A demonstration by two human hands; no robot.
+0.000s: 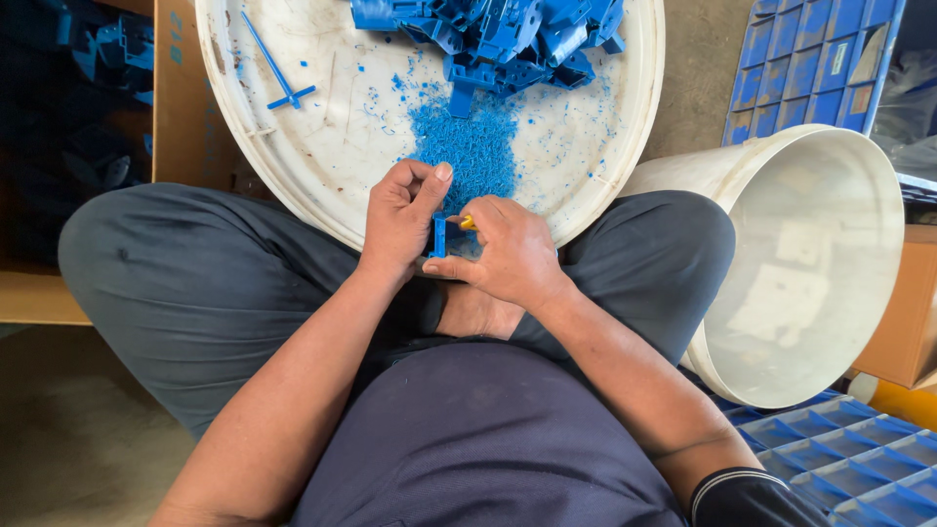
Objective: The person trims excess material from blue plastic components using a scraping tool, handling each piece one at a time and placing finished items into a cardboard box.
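- A round white tray (pixel 293 146) rests before the seated person's knees, strewn with blue shavings (pixel 475 146) and a pile of blue plastic parts (pixel 508 34).
- Right: a white bucket (pixel 810 263) on its side; blue compartment trays (pixel 839 454); left, a cardboard box (pixel 176 98).
- Left hand (pixel 402 217) is curled round a small blue part (pixel 438 237).
- Right hand (pixel 508 252) is closed on what seems a yellow-handled tool (pixel 468 222), touching that part.

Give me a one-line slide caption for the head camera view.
Seated person's left hand holds a small blue plastic part while the right hand works it with a yellow-handled tool over a white tray.
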